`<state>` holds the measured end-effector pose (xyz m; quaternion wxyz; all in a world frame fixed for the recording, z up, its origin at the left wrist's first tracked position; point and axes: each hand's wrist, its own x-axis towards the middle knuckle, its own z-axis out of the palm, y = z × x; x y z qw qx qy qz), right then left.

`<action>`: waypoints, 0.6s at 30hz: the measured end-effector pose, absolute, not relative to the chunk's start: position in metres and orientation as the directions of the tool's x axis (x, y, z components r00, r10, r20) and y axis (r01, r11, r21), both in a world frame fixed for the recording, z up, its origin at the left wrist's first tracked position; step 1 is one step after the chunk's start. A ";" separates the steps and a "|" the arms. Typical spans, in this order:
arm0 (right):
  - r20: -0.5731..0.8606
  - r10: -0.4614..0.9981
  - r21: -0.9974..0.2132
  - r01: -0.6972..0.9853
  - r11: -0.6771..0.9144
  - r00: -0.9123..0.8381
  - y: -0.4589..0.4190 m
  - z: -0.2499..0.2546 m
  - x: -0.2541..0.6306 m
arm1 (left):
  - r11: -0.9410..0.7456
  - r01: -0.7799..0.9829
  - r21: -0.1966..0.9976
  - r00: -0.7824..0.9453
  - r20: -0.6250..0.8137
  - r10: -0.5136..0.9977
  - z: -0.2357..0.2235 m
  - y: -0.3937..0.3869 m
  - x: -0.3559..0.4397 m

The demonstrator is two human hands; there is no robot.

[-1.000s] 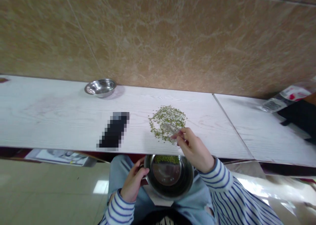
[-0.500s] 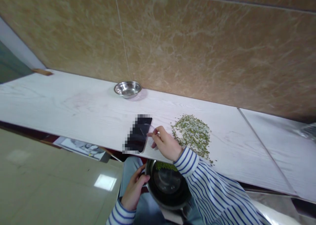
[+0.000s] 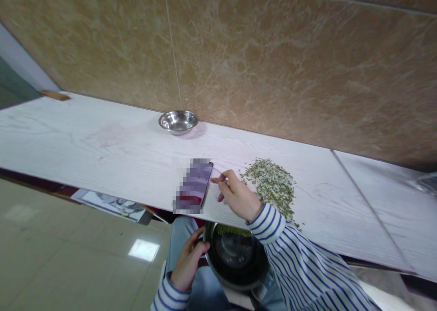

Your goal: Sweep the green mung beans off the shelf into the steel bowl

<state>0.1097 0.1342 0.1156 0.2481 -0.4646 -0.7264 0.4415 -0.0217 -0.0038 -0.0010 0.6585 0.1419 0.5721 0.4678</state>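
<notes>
Just now the phone (image 3: 196,181) has lit up, violet with a red band, where half a second ago it was dark; your right hand (image 3: 239,197) is just beside its right edge, so the work over the green grains (image 3: 273,183) looks paused. That hand's fingers are pinched nearly together on a clear thin piece (image 3: 216,170), only faintly visible. A second ago they were over the green grains, which lie spread on the desk (image 3: 119,151), now to their right. Your left hand (image 3: 189,258) curls its fingers at the side of the pot (image 3: 221,272) over your lap, as it did then; more green grains line the pot's far side. The steel bowl (image 3: 179,131) hasn't moved from beside the wall (image 3: 259,51).
</notes>
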 end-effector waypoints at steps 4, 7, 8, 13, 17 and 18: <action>0.082 0.926 -0.894 0.384 0.232 -0.369 0.121 0.133 0.145 | 0.521 -0.443 0.729 -0.116 -0.623 0.773 0.008 -0.004 -0.013; 0.142 0.958 -0.899 0.373 0.230 -0.248 0.105 0.143 0.187 | 0.524 -0.417 0.743 -0.126 -0.618 0.776 0.012 -0.004 -0.005; 0.142 0.970 -0.901 0.381 0.209 -0.196 0.098 0.145 0.204 | 0.526 -0.409 0.746 -0.124 -0.617 0.777 0.012 -0.004 -0.002; 0.164 0.986 -0.850 0.510 0.131 0.020 0.063 0.144 0.291 | 0.558 -0.387 0.734 -0.081 -0.630 0.773 0.016 -0.005 0.017; 0.199 0.974 -0.752 0.655 0.078 0.112 0.039 0.137 0.342 | 0.557 -0.380 0.739 -0.046 -0.616 0.786 0.018 -0.006 0.034; 0.188 0.976 -0.721 0.690 0.060 0.112 0.034 0.135 0.350 | 0.554 -0.375 0.744 -0.041 -0.610 0.791 0.018 -0.007 0.038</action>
